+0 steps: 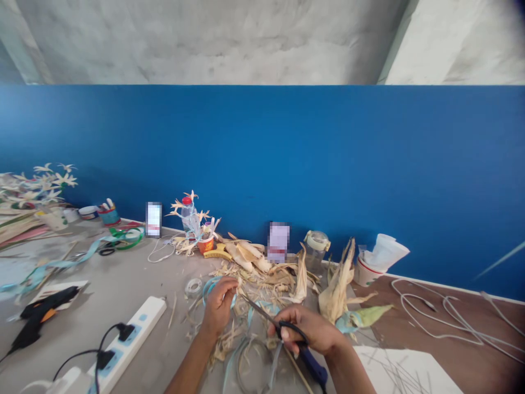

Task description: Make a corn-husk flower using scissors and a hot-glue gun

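My left hand [219, 305] is closed in a pinch on a small strip of pale dried husk [240, 285]. In my right hand [315, 328] is a pair of scissors [262, 312], its fingers around the black handle. The blades point up and left, with their tips close to the strip. I cannot tell whether they touch it. Husk scraps [223, 347] and light blue ribbon lie beneath both hands. Below my right hand shows a dark blue handle [314, 368], whose tool I cannot make out. Larger dried corn husks [248, 257] lie beyond.
To the left are a power strip [141, 323] with plugs and a black glue gun [45, 314]. Two phones lean on the blue partition [262, 158], near a lidded jar [315, 249]. At right are a paper cup [367, 271], white cables [443, 323] and thin wires on white board.
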`<state>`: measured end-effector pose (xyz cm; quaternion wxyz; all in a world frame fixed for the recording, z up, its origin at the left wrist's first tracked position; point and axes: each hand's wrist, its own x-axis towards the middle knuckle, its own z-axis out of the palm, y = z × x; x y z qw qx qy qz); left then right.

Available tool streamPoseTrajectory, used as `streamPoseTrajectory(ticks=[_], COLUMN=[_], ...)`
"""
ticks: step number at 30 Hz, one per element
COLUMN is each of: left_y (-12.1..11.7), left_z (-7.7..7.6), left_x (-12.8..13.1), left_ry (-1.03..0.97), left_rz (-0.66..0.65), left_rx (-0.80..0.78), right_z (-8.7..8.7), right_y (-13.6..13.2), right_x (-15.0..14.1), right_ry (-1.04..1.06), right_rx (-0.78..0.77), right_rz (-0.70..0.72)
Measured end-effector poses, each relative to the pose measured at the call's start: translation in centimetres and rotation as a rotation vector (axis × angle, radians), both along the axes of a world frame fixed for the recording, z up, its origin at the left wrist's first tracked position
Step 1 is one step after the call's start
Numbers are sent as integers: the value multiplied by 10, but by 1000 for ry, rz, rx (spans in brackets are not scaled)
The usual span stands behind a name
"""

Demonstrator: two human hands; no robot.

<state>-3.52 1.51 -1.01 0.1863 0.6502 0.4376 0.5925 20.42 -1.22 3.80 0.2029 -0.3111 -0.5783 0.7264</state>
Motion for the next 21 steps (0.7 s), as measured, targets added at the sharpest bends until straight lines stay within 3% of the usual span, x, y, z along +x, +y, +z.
streamPoseTrajectory(ticks=[15,21], left_y=[0,-2], left_z=[2,7], left_x=[2,3], left_ry=[-49,-48], left_rz=[-39,-57], left_rx=[9,26], right_z=[0,0], right_y=[0,0], right_x=[1,-2], right_ry=[-8,21], right_rx=[32,-25], right_rz=[-10,-29])
